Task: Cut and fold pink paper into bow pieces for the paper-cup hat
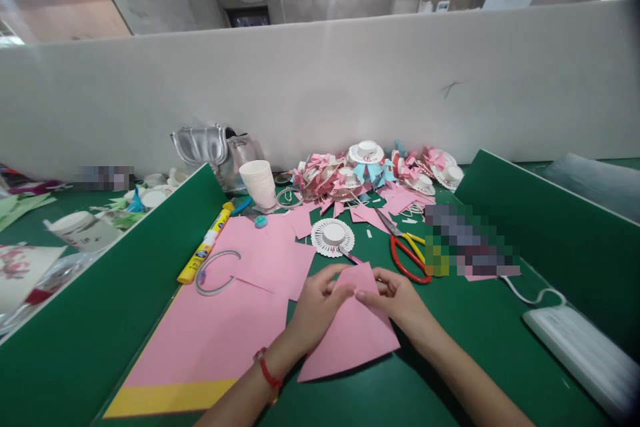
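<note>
now your left hand (317, 307) and right hand (400, 300) both pinch the folded pink paper (350, 337). red-handled scissors (407, 250) lie just beyond it.

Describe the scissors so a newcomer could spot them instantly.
Start at the green table and find the two hands folding pink paper. Just beyond the right hand lie the scissors, open, blades pointing away. They are the only thing with one red and one yellow handle loop.

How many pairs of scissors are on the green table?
1. The scissors, with red and yellow handles, lie just beyond the right hand, right of the white paper hat. Others may be hidden under the paper clutter.
</note>
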`<state>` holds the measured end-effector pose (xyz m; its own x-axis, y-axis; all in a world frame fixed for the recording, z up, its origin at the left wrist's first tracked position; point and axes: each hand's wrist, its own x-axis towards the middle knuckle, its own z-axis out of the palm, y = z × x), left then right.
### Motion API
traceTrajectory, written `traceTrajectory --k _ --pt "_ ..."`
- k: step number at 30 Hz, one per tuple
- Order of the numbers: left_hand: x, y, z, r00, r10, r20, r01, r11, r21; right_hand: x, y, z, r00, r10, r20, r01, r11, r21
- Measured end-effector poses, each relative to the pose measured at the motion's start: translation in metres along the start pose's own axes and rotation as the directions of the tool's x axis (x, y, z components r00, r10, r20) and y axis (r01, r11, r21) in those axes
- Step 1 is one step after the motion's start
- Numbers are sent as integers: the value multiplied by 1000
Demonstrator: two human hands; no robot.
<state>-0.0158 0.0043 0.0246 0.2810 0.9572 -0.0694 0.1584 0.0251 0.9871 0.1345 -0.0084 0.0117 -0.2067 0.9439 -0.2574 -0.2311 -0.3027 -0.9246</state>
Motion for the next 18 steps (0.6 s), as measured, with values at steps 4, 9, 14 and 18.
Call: traceTrajectory --k 4,9,14,18 --pt "3 1 -14 948 -193 255 211 977 -43 1 -2 -4 956 -86 -280 88 996 -3" --pt "11 0 -41 925 -323 201 350 930 -117 5 -3 -12 908 -155 -390 180 983 27" --pt "14 -7 -35 970 -194 -145 149 950 -275 6 0 -9 960 -197 -199 169 975 -146" --pt "9 -9 -12 987 -133 -94 79 897 -436 1 3 -4 949 -275 -155 222 930 -294"
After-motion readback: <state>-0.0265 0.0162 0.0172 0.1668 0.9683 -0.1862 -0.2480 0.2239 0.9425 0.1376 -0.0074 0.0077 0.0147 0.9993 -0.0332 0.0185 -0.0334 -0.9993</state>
